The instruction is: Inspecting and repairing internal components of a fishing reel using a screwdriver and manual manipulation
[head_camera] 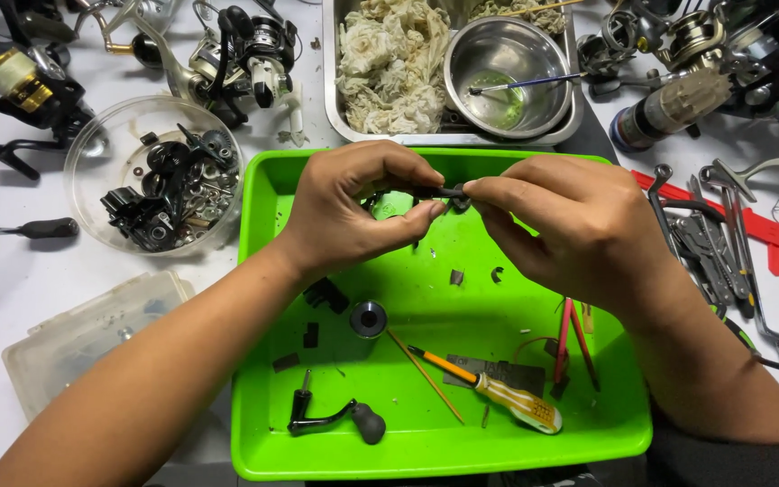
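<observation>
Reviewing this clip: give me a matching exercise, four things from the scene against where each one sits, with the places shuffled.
Things:
1. yellow-handled screwdriver
2. steel bowl
3. small dark part
4. loose black reel parts

Places:
A. in the clear round tub
B. between the left hand and right hand
C. lying in the green tray
D. in the metal pan beside the rags

Pairs: 1-C, 2-D, 3-B, 4-A

Repair workbench — fishing reels [245,54]; wrenches [723,243]
</observation>
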